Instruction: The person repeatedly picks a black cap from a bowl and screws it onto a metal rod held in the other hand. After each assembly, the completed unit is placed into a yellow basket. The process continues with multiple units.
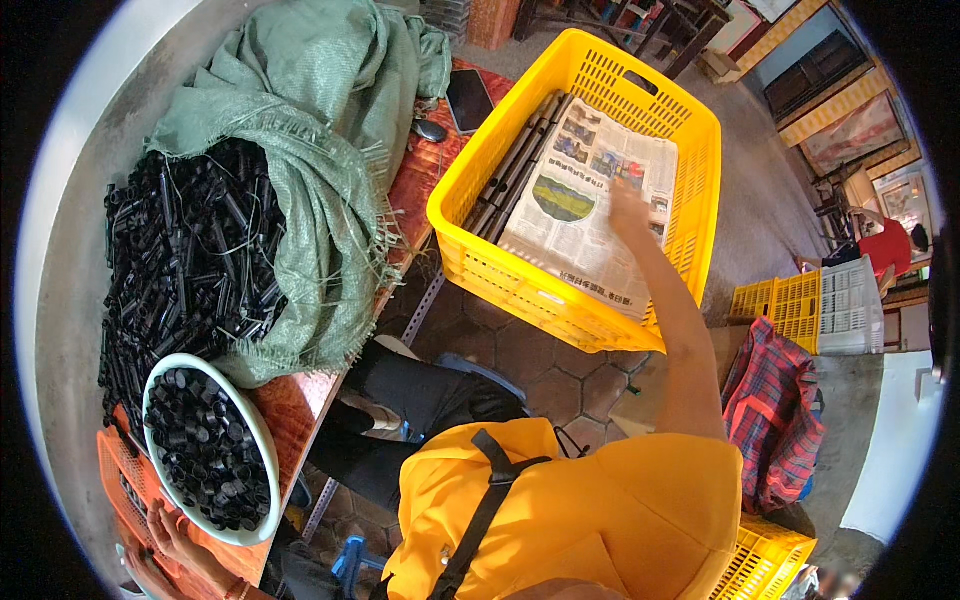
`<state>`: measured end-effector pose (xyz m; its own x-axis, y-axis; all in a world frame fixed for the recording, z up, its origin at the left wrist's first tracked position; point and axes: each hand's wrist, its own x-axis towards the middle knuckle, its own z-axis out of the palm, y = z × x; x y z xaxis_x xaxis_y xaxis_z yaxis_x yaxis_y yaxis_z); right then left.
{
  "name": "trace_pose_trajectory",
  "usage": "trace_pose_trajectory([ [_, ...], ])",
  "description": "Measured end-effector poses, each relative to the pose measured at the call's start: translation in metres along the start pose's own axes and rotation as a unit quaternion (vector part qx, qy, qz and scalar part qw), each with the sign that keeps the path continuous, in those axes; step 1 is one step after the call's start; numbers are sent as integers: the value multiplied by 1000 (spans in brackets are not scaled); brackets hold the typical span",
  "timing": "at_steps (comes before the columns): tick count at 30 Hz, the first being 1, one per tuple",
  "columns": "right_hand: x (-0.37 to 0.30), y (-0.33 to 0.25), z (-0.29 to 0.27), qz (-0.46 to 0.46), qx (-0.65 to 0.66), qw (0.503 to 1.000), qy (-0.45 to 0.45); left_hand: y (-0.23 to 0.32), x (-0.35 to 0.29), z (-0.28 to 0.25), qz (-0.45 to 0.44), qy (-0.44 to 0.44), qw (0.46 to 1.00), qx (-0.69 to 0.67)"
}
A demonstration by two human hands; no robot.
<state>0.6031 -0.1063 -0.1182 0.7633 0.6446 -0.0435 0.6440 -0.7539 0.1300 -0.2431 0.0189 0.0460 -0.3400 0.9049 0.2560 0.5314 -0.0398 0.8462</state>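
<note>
My right hand (628, 208) reaches into a yellow perforated plastic crate (700, 180) and is over the printed newspaper (560, 250) inside it, seemingly touching it. Its fingers are blurred, so their grip is unclear. The newspaper covers most of the crate's contents. Along the left inner side, dark rod-like pieces (515, 165) show beside the paper. My left hand is out of the picture. At the lower left, another person's hands (180, 540), one with a bracelet at the wrist, are by an orange perforated basket (118, 480).
On the reddish table (295, 410) stand a pale bowl (268, 450) of small black caps and a green woven sack (320, 200) spilling black tubes (180, 240). A phone (468, 100) lies behind the sack. Other crates (790, 310) and a plaid cloth (770, 420) are at the right.
</note>
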Motion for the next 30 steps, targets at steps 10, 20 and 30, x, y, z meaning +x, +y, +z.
trace_pose_trajectory([
  [10, 18, -120, 26, -327, 10, 937, -122, 27, -8, -4, 15, 24, 999, 24],
  [20, -3, -19, -24, -289, 49, 950, 107, -9, 25, 8, 10, -33, 999, -20],
  [30, -84, 92, -169, -137, 195, 905, 353, -35, 41, 6, 11, -46, 998, -52],
])
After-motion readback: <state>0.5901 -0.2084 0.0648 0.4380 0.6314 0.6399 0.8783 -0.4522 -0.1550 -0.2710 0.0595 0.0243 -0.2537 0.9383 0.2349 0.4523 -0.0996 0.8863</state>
